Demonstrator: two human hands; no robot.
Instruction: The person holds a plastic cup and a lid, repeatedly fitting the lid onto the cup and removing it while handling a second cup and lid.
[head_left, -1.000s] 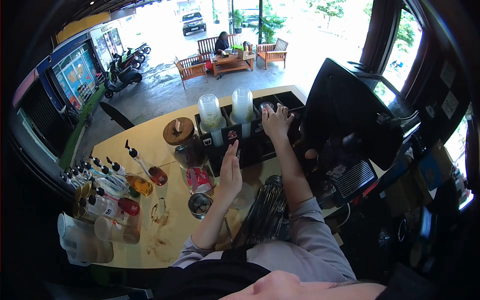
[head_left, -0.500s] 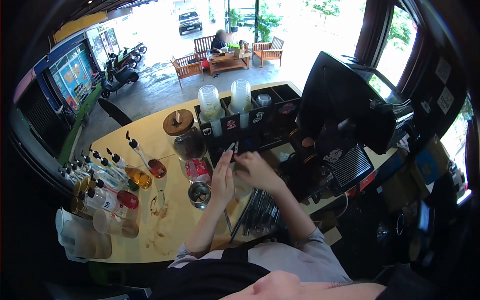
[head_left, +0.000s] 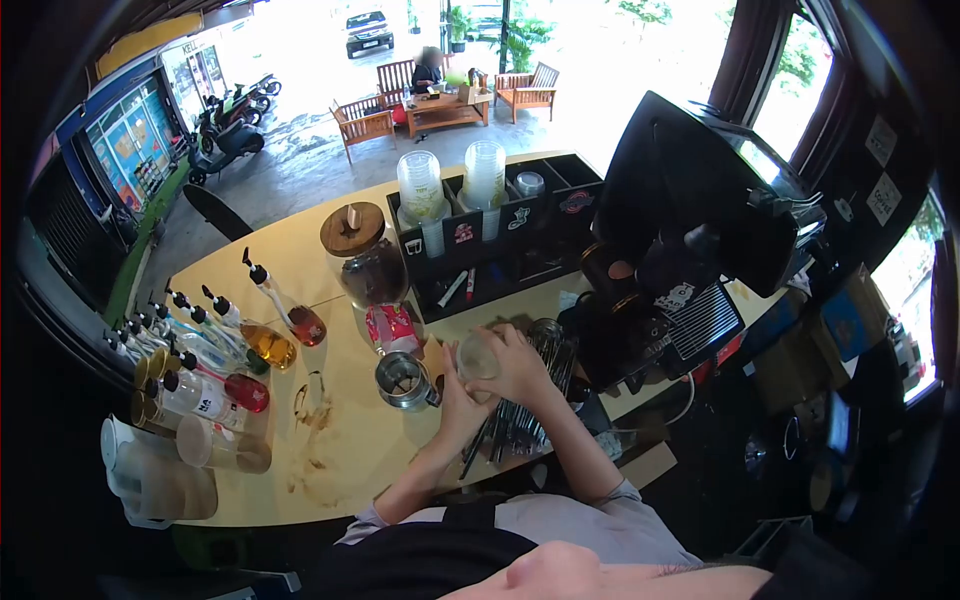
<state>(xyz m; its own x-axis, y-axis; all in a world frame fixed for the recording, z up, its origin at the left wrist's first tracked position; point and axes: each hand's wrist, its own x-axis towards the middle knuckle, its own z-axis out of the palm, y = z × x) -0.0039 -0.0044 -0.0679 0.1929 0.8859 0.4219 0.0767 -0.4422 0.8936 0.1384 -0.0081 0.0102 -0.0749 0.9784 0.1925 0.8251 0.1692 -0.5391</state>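
Observation:
A small clear cup (head_left: pixel 478 357) sits between my two hands over the front of the counter. My right hand (head_left: pixel 518 368) curls round its right side, fingers at the top. From the left and below, my left hand (head_left: pixel 462 402) presses its fingers and thumb against the cup. Just left of my left hand stands a metal pitcher (head_left: pixel 385 382) with something dark inside. A pink-red packet (head_left: pixel 392 328) lies behind the pitcher. Partly under my right forearm is a bundle of long thin dark sticks (head_left: pixel 525 425), like straws or stirrers.
Behind my hands, a black organizer (head_left: pixel 440 240) holds stacked plastic cups (head_left: pixel 485 175). A wood-lidded jar (head_left: pixel 372 265) stands beside it. Several pump bottles (head_left: pixel 265 345) line the left side. To the right is a black coffee machine (head_left: pixel 665 220). A person (head_left: pixel 428 72) sits outside.
My hands were close together with fingers stretched out, farther forward. They have drawn back and closed round the clear cup. The marker pens in the organizer are now uncovered. My view has shifted slightly.

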